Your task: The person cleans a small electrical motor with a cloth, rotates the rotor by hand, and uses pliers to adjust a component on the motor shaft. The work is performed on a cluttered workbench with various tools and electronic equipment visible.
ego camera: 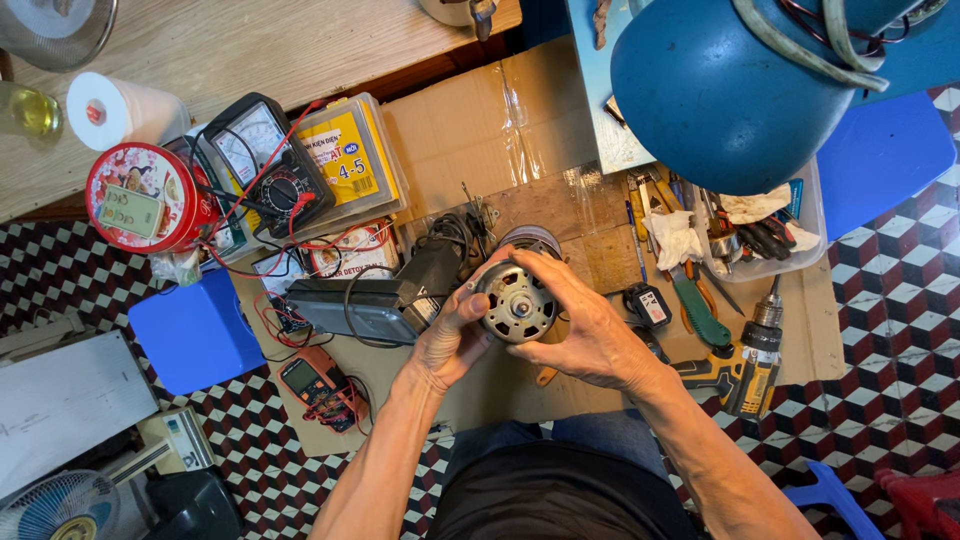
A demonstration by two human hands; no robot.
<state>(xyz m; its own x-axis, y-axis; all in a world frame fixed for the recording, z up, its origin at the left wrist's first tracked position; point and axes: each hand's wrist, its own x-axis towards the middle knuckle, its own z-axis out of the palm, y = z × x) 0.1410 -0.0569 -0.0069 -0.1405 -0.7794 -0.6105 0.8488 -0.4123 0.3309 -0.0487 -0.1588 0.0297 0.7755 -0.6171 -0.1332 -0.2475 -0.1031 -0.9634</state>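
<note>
Fingers point(478, 302) of the left hand point(447, 340) curl against the left rim of a round metal motor point(517, 303), thumb and fingertips pressed to its housing, while the right hand point(585, 330) wraps over the top and right side of the same motor, its fingers bent around the casing in a firm grasp. The motor sits between both hands, held above a sheet of cardboard point(480, 130) on the floor, its flat end with the centre shaft facing up. Just left of the motor lies a grey power supply box point(360, 305) with black wires. An analogue multimeter point(268, 150) rests further left near a red round tin point(145, 197). A yellow cordless drill point(745, 370) lies to the right, near a tray of hand tools point(740, 230).
</note>
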